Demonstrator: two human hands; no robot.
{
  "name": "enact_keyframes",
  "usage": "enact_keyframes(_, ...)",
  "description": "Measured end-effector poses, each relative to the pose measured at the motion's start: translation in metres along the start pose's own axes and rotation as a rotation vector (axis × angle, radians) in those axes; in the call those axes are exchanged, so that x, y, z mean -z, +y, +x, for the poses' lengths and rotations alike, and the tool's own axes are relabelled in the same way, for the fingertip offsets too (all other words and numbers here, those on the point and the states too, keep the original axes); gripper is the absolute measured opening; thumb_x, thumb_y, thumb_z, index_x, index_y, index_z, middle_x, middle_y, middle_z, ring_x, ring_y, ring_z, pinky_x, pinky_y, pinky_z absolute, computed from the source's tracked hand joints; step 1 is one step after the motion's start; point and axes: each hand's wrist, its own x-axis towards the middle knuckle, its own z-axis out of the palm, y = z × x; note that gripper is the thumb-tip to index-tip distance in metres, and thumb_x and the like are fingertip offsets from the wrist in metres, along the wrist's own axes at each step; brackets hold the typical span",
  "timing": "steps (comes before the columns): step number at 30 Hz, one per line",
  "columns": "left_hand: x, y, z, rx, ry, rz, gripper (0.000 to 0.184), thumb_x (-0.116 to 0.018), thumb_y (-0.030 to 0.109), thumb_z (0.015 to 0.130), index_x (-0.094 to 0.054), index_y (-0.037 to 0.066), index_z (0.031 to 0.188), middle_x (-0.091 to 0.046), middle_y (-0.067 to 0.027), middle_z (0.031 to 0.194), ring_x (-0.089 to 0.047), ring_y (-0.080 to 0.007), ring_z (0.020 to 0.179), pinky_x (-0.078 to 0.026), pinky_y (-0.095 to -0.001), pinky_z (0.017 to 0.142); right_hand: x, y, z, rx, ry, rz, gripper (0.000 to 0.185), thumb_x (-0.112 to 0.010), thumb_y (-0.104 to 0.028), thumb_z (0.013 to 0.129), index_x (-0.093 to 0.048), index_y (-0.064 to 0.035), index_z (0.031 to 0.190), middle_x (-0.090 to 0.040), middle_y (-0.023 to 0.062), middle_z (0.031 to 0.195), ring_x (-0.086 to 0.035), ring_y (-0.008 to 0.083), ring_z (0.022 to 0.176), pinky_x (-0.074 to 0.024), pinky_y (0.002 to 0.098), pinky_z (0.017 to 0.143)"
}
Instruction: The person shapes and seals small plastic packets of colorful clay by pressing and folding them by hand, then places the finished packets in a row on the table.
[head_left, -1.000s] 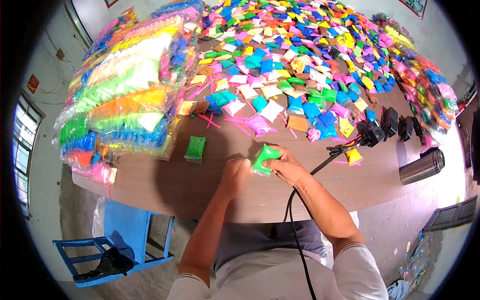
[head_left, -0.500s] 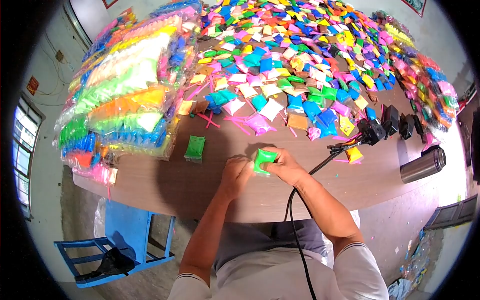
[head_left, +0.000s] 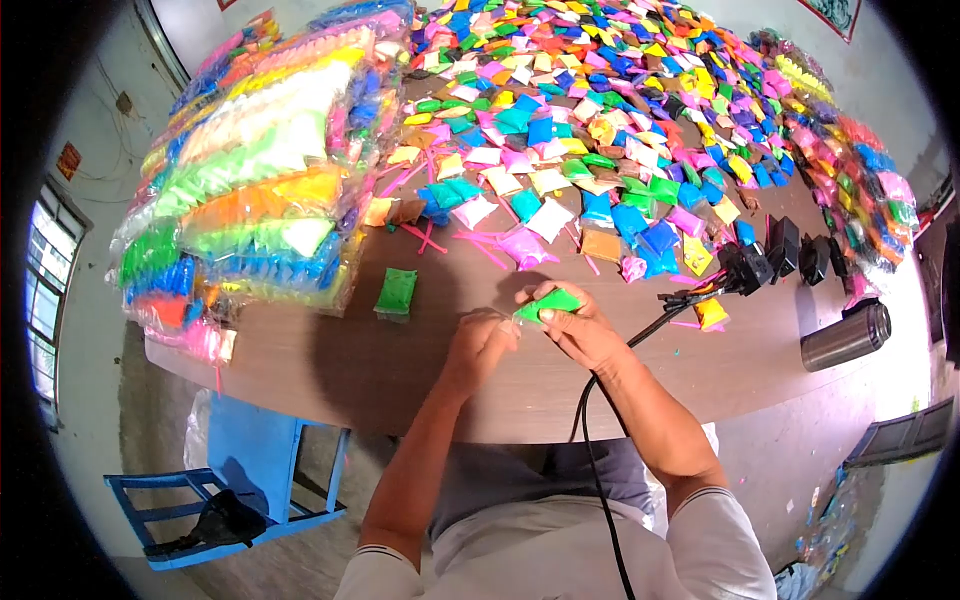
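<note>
A small clear packet filled with something bright green (head_left: 548, 303) is held up over the near part of the table. My right hand (head_left: 590, 335) grips its filled body between thumb and fingers. At the packet's left end, my left hand (head_left: 478, 348) is closed in a pinch on what looks like its clear plastic corner. To the left, a second green packet (head_left: 397, 290) lies flat on the brown table (head_left: 270, 350), apart from both hands.
Loose colourful packets (head_left: 600, 130) cover the table's far side. Bulging bags of packets (head_left: 250, 180) are stacked at left. Black cable (head_left: 582, 410) runs past my right forearm to connectors (head_left: 745, 268). A steel flask (head_left: 848, 335) lies at right; a blue chair (head_left: 250, 450) stands lower left.
The green packet has turned from upright to slanting, its right end raised. My right hand has shifted slightly right and its fingers have re-gripped; my left hand stays close to the same spot.
</note>
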Motion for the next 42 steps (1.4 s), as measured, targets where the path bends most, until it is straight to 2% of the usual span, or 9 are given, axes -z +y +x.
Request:
enact_keyframes(9, -0.004, 0.006, -0.006, 0.269, 0.150, -0.233, 0.042, -0.041, 0.029, 0.096, -0.057, -0.002, 0.073, -0.059, -0.0131, 0.071, -0.056, -0.0225, 0.071, -0.043, -0.0353, 0.070, 0.009, 0.010, 0.003, -0.028, 0.029, -0.092, 0.027, -0.072, -0.010, 0.084, -0.061, -0.0059, 0.109, -0.060, 0.0055, 0.111, -0.056, 0.0143, 0.100, -0.0462, 0.0291, 0.083)
enact_keyframes(14, 0.002, 0.007, -0.004, 0.176, 0.079, -0.055, 0.041, -0.042, 0.029, 0.096, -0.051, -0.002, 0.071, -0.050, -0.0127, 0.066, -0.048, -0.0221, 0.065, -0.038, -0.0388, 0.063, 0.002, 0.009, 0.004, 0.045, -0.016, -0.543, 0.025, -0.076, -0.009, 0.081, -0.064, -0.0016, 0.102, -0.061, 0.0037, 0.100, -0.056, 0.0131, 0.093, -0.0465, 0.0284, 0.082)
enact_keyframes(20, 0.001, 0.005, -0.002, 0.082, 0.034, -0.049, 0.039, -0.044, 0.027, 0.096, -0.047, -0.002, 0.070, -0.045, -0.0132, 0.064, -0.043, -0.0237, 0.061, -0.036, -0.0395, 0.060, -0.007, 0.008, 0.001, -0.078, 0.064, -0.665, 0.026, -0.073, -0.001, 0.081, -0.064, 0.0000, 0.106, -0.063, 0.0026, 0.096, -0.058, 0.0102, 0.091, -0.0478, 0.0268, 0.080)
enact_keyframes(27, -0.001, 0.009, -0.004, 0.131, 0.121, -0.041, 0.038, -0.045, 0.028, 0.094, -0.045, -0.001, 0.069, -0.043, -0.0140, 0.064, -0.043, -0.0267, 0.061, -0.035, -0.0412, 0.060, -0.002, -0.003, -0.001, 0.075, -0.012, -0.558, 0.021, -0.067, 0.003, 0.082, -0.065, -0.0009, 0.103, -0.063, 0.0027, 0.099, -0.058, 0.0107, 0.092, -0.0473, 0.0266, 0.081)
enact_keyframes(30, 0.000, 0.008, -0.002, 0.105, 0.075, -0.057, 0.038, -0.046, 0.030, 0.093, -0.046, -0.001, 0.070, -0.043, -0.0142, 0.064, -0.043, -0.0269, 0.061, -0.035, -0.0413, 0.061, 0.005, 0.000, 0.000, 0.078, -0.093, -0.574, 0.028, -0.062, 0.007, 0.082, -0.063, -0.0019, 0.108, -0.063, 0.0025, 0.102, -0.058, 0.0105, 0.094, -0.0473, 0.0267, 0.083)
enact_keyframes(32, 0.002, 0.009, 0.001, 0.112, 0.018, 0.001, 0.038, -0.046, 0.031, 0.092, -0.047, -0.001, 0.070, -0.042, -0.0141, 0.064, -0.043, -0.0269, 0.062, -0.036, -0.0413, 0.061, 0.002, 0.002, 0.001, 0.017, -0.036, -0.278, 0.041, -0.069, -0.001, 0.081, -0.056, -0.0046, 0.120, -0.060, 0.0023, 0.106, -0.057, 0.0102, 0.096, -0.0476, 0.0260, 0.082)
enact_keyframes(35, 0.003, 0.008, 0.001, 0.099, -0.006, 0.079, 0.037, -0.048, 0.031, 0.092, -0.048, 0.000, 0.071, -0.042, -0.0144, 0.064, -0.043, -0.0268, 0.062, -0.036, -0.0415, 0.061, 0.014, 0.012, 0.005, 0.035, -0.099, -0.256, 0.051, -0.071, -0.002, 0.080, -0.050, -0.0057, 0.126, -0.060, 0.0029, 0.110, -0.057, 0.0104, 0.100, -0.0480, 0.0276, 0.085)
enact_keyframes(39, 0.002, 0.024, -0.001, 0.261, 0.092, -0.051, 0.032, -0.052, 0.029, 0.089, -0.053, 0.000, 0.075, -0.047, -0.0151, 0.063, -0.047, -0.0281, 0.061, -0.038, -0.0416, 0.060, -0.004, 0.006, 0.000, 0.037, -0.047, -0.219, 0.051, -0.074, -0.006, 0.081, -0.050, -0.0055, 0.126, -0.060, 0.0016, 0.112, -0.057, 0.0106, 0.101, -0.0478, 0.0290, 0.087)
enact_keyframes(42, -0.004, 0.012, -0.003, 0.248, 0.121, -0.090, 0.030, -0.059, 0.030, 0.086, -0.058, 0.001, 0.080, -0.053, -0.0143, 0.064, -0.051, -0.0302, 0.061, -0.041, -0.0399, 0.060, -0.012, 0.007, -0.002, 0.029, 0.035, -0.178, 0.041, -0.070, -0.002, 0.082, -0.055, -0.0053, 0.120, -0.062, -0.0003, 0.102, -0.059, 0.0097, 0.096, -0.0476, 0.0275, 0.085)
